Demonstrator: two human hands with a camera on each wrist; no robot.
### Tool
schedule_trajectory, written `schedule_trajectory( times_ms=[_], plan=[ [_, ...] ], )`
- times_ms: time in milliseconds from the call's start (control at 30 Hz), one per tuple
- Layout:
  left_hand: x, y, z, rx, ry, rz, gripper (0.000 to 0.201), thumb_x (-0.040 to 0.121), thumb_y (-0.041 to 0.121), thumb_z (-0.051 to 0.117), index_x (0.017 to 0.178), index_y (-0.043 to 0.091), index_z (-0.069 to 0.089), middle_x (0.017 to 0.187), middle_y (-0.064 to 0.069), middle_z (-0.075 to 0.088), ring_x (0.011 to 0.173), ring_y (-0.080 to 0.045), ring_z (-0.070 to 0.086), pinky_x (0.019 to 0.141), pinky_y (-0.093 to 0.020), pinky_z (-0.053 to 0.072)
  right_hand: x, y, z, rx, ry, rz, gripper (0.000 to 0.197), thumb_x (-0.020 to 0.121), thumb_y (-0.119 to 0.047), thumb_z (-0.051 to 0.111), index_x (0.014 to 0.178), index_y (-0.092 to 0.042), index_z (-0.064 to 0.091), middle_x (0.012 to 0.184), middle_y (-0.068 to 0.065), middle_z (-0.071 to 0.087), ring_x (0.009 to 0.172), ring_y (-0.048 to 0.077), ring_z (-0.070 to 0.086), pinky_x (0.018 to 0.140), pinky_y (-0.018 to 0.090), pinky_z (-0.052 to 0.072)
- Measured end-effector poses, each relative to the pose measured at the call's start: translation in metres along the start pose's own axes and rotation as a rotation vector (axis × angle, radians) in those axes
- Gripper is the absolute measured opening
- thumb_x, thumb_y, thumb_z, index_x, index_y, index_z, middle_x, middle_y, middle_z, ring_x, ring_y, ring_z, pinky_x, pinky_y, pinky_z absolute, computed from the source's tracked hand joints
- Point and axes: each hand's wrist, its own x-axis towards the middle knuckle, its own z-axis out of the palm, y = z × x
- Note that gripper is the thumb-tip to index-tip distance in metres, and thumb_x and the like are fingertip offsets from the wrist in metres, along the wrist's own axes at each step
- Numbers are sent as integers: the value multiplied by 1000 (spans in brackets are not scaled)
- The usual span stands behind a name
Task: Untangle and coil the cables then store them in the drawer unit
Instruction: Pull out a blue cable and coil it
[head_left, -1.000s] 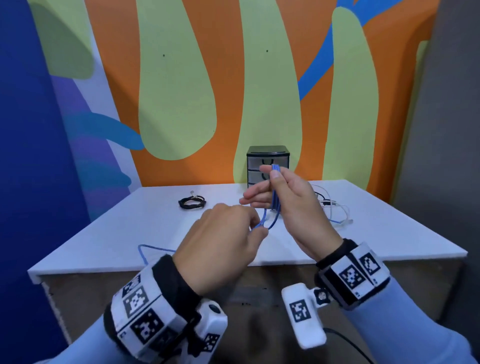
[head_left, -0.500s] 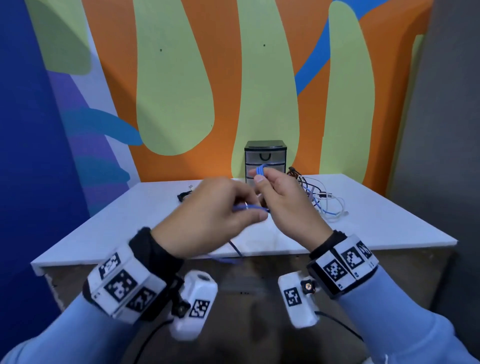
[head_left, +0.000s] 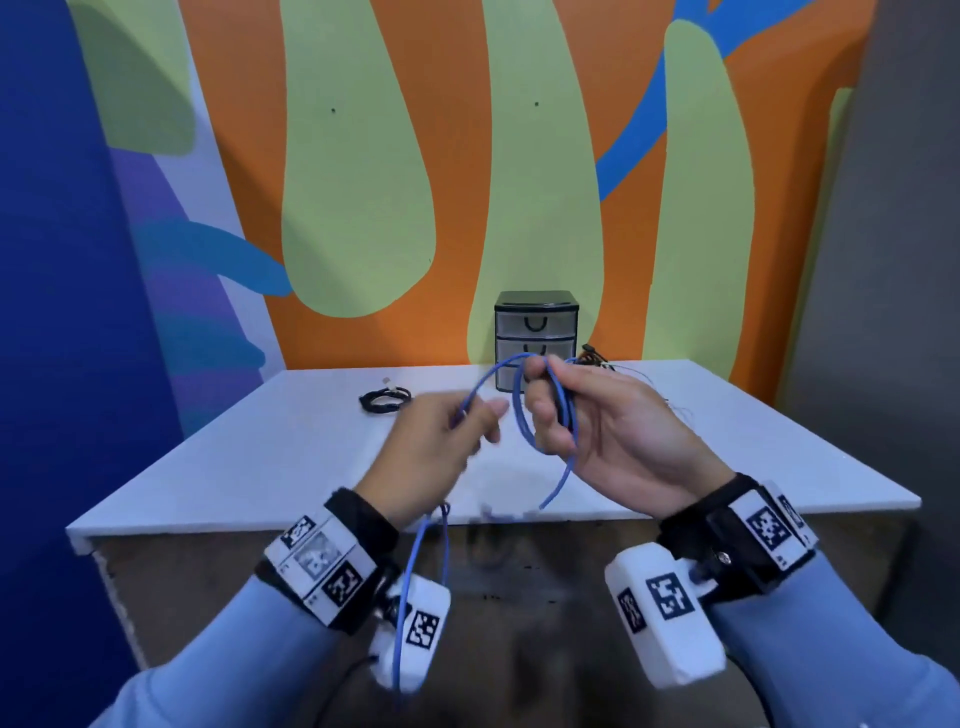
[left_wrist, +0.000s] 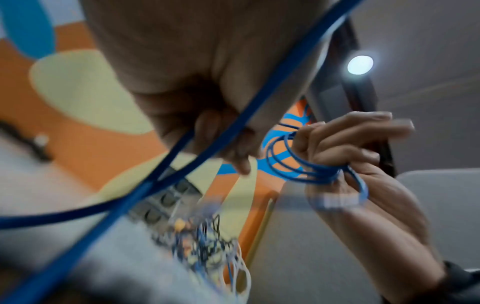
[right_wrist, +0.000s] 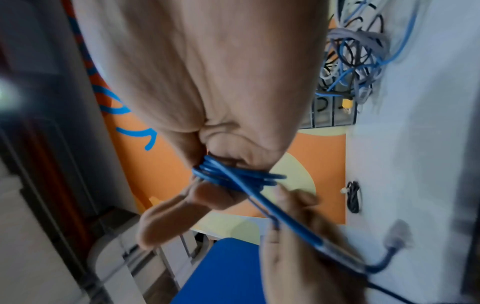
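- Head view: right hand (head_left: 613, 431) raised above the counter (head_left: 260, 457), fingers curled round the coiled loops of the blue cable (head_left: 519, 415); left hand (head_left: 431, 457) pinches the free run — feed it with even tension and match each new loop to the others. Drawer unit (head_left: 536, 332) stands shut at the counter's back, tangled cables (head_left: 597, 358) just beside it.
- Left wrist view: slack crosses itself below the hand — watch for kinks.
- Right wrist view: loops bunched between thumb and fingers; keep that clamp firm.

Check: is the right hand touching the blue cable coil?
Touching. The right wrist view shows the right hand pinching the stacked loops of the blue cable between thumb and fingers; the head view agrees.
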Motion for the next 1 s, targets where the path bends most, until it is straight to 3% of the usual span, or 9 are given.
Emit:
schedule_trajectory(
  times_ms=[67, 133, 200, 267, 400, 567, 667, 800, 1000],
  plan=[
    [-12, -9, 14, -46, -145, -96, 38, 108, 38, 58, 77, 17, 66, 51, 9, 46, 46, -11, 39, 51, -29, 33, 0, -1, -1, 129, 57, -40, 21, 108, -19, 41, 110, -6, 57, 72, 4, 63, 60, 17, 63, 57, 22, 48],
    [-22, -13, 24, 19, -221, -65, 31, 108, 36, 56, 83, 20, 65, 58, 8, 60, 51, -13, 52, 58, -34, 45, 2, -1, -5, 176, 113, -114, 24, 110, -17, 40, 119, -3, 58, 73, 2, 65, 76, 20, 73, 65, 23, 56],
    [-31, -7, 32, 220, -288, -6, 21, 106, 34, 51, 91, 25, 64, 82, 4, 73, 77, -17, 67, 81, -41, 55, 8, 4, -7, 153, 146, -194, 27, 113, -14, 38, 127, 2, 54, 85, 9, 74, 98, 26, 77, 77, 27, 60],
    [-40, 5, 39, 411, -348, 60, 20, 101, 38, 39, 98, 32, 58, 96, 4, 74, 95, -23, 65, 89, -44, 53, 14, 12, -5, 42, 179, -248, 29, 114, -14, 35, 132, 4, 48, 102, 21, 78, 109, 32, 75, 87, 30, 60],
    [-44, 31, 34, 621, -298, 131, 24, 101, 42, 37, 100, 27, 56, 97, -5, 69, 97, -39, 60, 83, -49, 52, 21, 24, -3, -493, 227, -300, 21, 115, -16, 33, 126, -9, 50, 91, 15, 79, 95, 28, 76, 84, 31, 60],
    [-34, 56, -5, 472, -167, 171, 27, 99, 53, 62, 74, 43, 66, 62, 1, 58, 67, -19, 53, 63, -38, 45, 11, 21, -16, -990, 216, -208, 24, 114, -27, 38, 117, -17, 59, 70, 6, 70, 58, 18, 60, 65, 34, 49],
    [-19, 54, -28, 274, -90, 138, 33, 86, 56, 81, 69, 28, 75, 53, 6, 49, 54, -10, 40, 54, -30, 31, 5, 13, -18, -956, 146, -39, 29, 114, -26, 38, 115, -13, 64, 61, 6, 61, 48, 13, 44, 53, 26, 37],
    [0, 41, -48, 83, -3, 140, 42, 69, 53, 92, 66, 15, 73, 56, -3, 45, 58, -16, 35, 56, -34, 27, -3, 2, -26, -668, -78, 99, 35, 113, -19, 39, 114, 4, 65, 63, 14, 56, 47, 17, 33, 52, 26, 30],
    [-5, 15, -23, 62, 88, 121, 61, 87, 70, 70, 64, 14, 66, 56, -3, 39, 56, -18, 34, 57, -37, 30, -11, 9, -21, -190, -137, 68, 26, 109, -18, 38, 110, 0, 57, 71, 12, 60, 49, 16, 41, 59, 29, 31]
  ],
)
